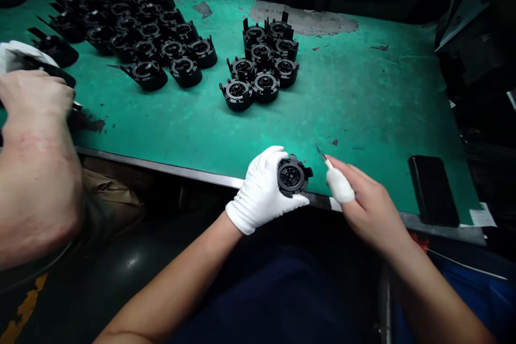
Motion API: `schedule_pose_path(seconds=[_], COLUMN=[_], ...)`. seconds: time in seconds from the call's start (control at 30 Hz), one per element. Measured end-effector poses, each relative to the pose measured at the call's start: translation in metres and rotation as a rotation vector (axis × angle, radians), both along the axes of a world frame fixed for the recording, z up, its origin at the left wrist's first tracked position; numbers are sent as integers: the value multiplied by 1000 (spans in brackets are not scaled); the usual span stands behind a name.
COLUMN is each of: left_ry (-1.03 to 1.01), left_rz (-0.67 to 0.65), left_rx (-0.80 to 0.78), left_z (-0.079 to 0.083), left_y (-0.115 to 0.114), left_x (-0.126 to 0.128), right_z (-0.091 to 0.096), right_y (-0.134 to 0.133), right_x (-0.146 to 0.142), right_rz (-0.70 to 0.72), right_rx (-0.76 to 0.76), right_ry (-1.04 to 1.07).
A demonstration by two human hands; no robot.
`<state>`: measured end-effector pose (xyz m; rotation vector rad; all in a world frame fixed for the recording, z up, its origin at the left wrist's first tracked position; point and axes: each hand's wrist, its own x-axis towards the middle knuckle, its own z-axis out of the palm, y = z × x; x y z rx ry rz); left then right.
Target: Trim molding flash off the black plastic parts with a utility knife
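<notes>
One white-gloved left hand [262, 183] clasps a round black plastic part [292, 176] over the green surface's [363, 97] near edge; apart from it, the right hand [355, 180], wearing a white thumb cover [341, 186], pinches a slim pointed tool [324, 156]. Farther back stand clustered black cylindrical plastic parts [266, 88].

The tabletop [363, 102] catches soft light above a dim floor [108, 293].

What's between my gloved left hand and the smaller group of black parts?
Just bare green tabletop in the head view, from the left hand to the smaller group of black parts.
</notes>
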<state>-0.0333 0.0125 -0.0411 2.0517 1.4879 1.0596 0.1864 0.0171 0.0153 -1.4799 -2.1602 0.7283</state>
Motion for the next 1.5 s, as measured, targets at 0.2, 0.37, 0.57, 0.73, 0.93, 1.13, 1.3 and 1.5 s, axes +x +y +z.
schedule_pose_path(seconds=[0.2, 0.37, 0.57, 0.73, 0.93, 1.13, 1.3, 1.5], left_ry=[-52, -81, -71, -57, -59, -18, -11, 51], left_rz=[196, 265, 286, 302, 190, -192, -194, -139], left_rx=[27, 108, 101, 107, 14, -112, -152, -150], left_z=[-11, -20, -21, -21, -12, 7, 7, 6], left_y=[-7, -12, -12, -15, -5, 8, 3, -2], left_x=[13, 22, 26, 30, 19, -11, -17, -14], right_z=[8, 2, 8, 4, 11, 10, 13, 10], right_y=[-73, -86, -87, -77, -68, -35, 4, 12], right_x=[-6, -21, -29, 16, 90, 35, 4, -16], right_rz=[91, 10, -5, -110, -382, -81, 44, 151], right_rx=[-53, -33, 33, 134, 182, 52, 94, 87], right_ry=[-87, -179, -298, -572, -537, -219, -200, -363])
